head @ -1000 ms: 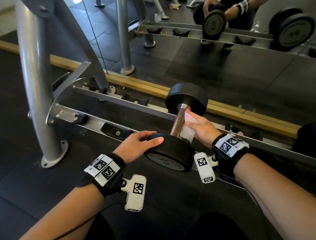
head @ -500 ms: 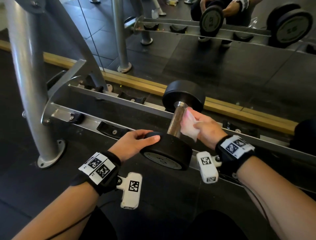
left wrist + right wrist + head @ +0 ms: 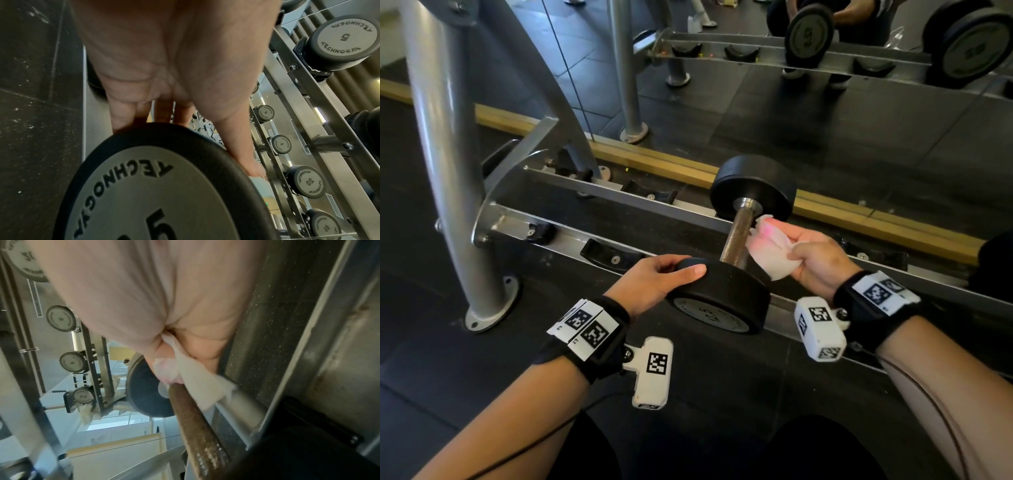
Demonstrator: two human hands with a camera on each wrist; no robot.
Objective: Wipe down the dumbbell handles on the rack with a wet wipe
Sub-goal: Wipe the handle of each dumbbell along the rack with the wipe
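— What's changed since a second ago?

— Since then my right hand [image 3: 820,260] has slid the wet wipe [image 3: 768,251] off the top of the handle [image 3: 736,240]; it was pressed right under the far head, and now it sits at the handle's right side, touching it about midway. My left hand hasn't shifted.

— How are your hands set?

— My right hand's fingers are curled around the bunched white wipe, pinching it. My left hand [image 3: 654,279] lies over the near head [image 3: 722,298] of the dumbbell, thumb along its rim and fingers wrapped over the far edge, steadying it.

— Where's the dumbbell?

— Across the two rails of the lower rack [image 3: 571,240], near head toward me, far head [image 3: 755,186] by the mirror.

— Any writing?

— On the near head's end plate [image 3: 148,199], from the left wrist view, "TECHNOGYM" in raised letters and a large 5; the head view shows 12.5. Other dumbbells on the upper tiers carry the same brand, one marked 5 [image 3: 345,39], another 20 [image 3: 309,181].
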